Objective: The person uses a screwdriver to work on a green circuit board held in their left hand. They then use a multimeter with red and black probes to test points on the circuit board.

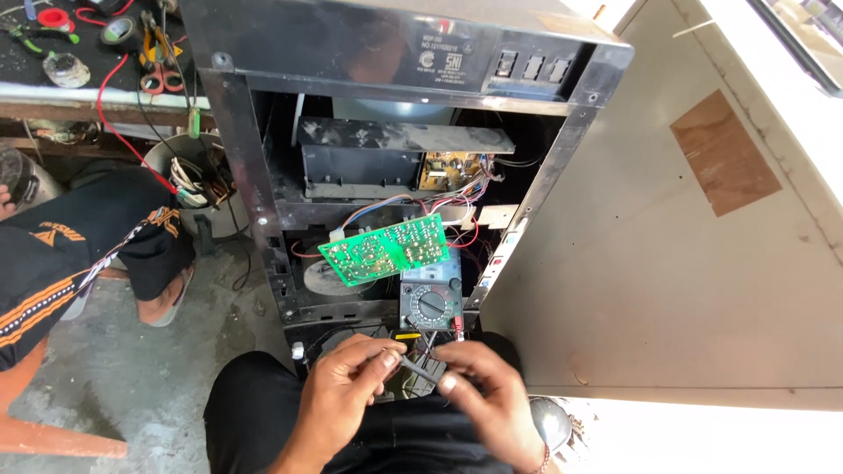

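Centrally, an opened black cabinet (395, 167) of some appliance is seen, its back removed and its inside bared; a pale panel (667, 263) with a brown patch (724, 154) is leaned just to its right. A pale rectangular label and three small square stickers are carried on the cabinet's glossy top edge, toward the right. Inside, a black metal box (360, 162) is mounted above, a small yellow-brown board (446, 168) beside it, and coloured wires are run downward. A green circuit board (385, 248) is hung tilted in the lower opening, held by its wires, and a dark multimeter (430, 303) with a round dial is propped just below it.

A probing step is judged to be in hand: a thin dark probe (413, 364) is pinched between both hands in front of the meter. The left hand (347, 386) is closed round the probe's near end, thumb and forefinger tight on it; the right hand (479, 386) is curled, its fingertips nipped on the other end. For the next move, a steady tip placed on one solder point of the green board is judged to be needed, with no neighbouring joint bridged.

At upper left, a desk (53, 92) is strewn with pliers, tape rolls and a red lead; another person's knee (79, 233) is seen below it.
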